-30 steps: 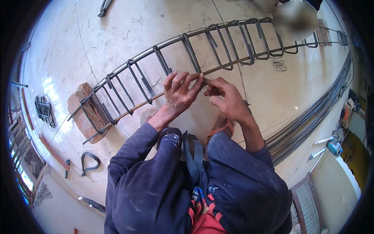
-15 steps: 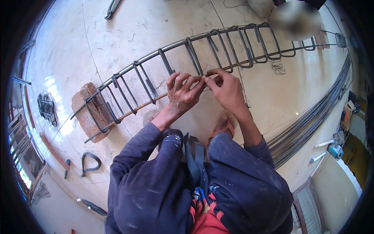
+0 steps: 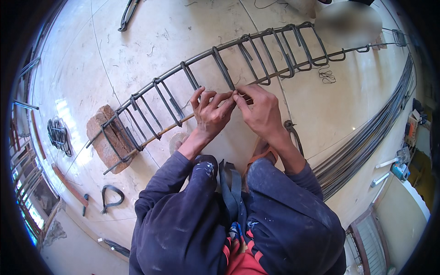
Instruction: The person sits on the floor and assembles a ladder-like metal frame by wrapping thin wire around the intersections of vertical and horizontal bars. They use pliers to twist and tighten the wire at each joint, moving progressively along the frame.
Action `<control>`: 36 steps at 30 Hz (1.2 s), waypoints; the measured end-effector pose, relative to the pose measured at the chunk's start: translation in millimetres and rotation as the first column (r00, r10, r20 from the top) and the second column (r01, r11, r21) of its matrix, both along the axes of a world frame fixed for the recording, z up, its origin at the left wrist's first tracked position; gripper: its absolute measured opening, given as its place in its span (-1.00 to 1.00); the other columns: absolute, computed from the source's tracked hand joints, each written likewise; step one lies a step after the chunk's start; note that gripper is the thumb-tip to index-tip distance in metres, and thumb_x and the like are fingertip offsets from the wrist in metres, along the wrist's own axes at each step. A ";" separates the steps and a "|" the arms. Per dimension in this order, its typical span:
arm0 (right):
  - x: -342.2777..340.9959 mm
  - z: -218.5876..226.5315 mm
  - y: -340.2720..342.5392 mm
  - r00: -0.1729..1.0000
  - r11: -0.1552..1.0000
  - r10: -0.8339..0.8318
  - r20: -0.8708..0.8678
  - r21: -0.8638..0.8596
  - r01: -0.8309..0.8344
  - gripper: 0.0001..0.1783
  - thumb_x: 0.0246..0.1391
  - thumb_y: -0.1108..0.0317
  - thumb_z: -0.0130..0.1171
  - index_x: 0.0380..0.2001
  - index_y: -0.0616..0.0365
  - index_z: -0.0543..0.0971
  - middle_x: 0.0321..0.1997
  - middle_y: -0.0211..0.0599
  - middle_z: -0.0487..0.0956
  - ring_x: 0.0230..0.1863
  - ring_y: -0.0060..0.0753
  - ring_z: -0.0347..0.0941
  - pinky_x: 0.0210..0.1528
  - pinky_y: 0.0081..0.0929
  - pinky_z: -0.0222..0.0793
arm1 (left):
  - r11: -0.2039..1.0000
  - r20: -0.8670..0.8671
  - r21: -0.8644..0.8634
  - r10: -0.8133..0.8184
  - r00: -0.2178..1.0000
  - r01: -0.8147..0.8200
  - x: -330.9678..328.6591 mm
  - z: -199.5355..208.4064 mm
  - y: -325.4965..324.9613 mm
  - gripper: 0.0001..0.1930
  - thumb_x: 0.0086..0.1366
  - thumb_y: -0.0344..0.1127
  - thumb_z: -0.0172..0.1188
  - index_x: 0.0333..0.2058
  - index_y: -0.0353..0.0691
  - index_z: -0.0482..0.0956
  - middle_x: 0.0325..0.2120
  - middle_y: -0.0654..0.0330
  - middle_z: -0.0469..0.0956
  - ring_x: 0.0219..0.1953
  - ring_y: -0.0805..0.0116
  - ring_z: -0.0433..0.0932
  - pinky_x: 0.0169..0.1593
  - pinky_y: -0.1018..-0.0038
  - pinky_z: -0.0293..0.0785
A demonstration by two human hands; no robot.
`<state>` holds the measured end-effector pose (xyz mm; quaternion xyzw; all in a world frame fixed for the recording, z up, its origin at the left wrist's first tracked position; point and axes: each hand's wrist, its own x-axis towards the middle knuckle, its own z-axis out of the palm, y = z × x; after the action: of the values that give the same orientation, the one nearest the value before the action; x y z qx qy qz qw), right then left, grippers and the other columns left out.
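Note:
A long cage of steel rebar with square stirrups runs across the floor, from lower left to upper right. Both my hands meet at its near bar, where one stirrup crosses it. My left hand has thumb and forefinger pinched together there, its other fingers curled. My right hand pinches at the same spot from the right, fingertips touching those of the left. Whatever lies between the fingertips is too small and covered to make out. Beside my right wrist, pincers lie partly hidden behind the forearm.
A reddish brick block props the cage's left end. A bundle of long rods lies at right. Another hand tool, loose stirrups and a looped wire bundle lie around. A person with a blurred head is at upper right.
Both hands stay pinched at the same crossing, with small shifts of the fingers. My right hand has moved slightly left and lower, and the pincers now show beside its wrist.

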<state>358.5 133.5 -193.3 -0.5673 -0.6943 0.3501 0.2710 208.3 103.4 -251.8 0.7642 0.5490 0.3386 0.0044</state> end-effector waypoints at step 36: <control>-22.3 -37.0 -40.0 0.965 0.970 -0.229 0.130 0.110 0.215 -0.82 0.12 0.31 0.12 -0.41 0.22 0.47 -0.50 -0.08 0.51 -0.49 -0.01 0.52 -0.47 -0.20 0.44 | 0.860 0.303 -0.496 0.041 0.952 0.121 -0.4 69.0 -18.0 -0.64 0.10 -0.39 0.27 -0.07 -0.23 0.56 -0.23 0.07 0.48 -0.13 0.07 0.44 -0.02 0.23 0.33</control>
<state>336.2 93.5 -230.3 -0.6514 -0.6597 0.2430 0.2854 207.9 85.4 -182.8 0.6859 0.5954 0.2946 0.2970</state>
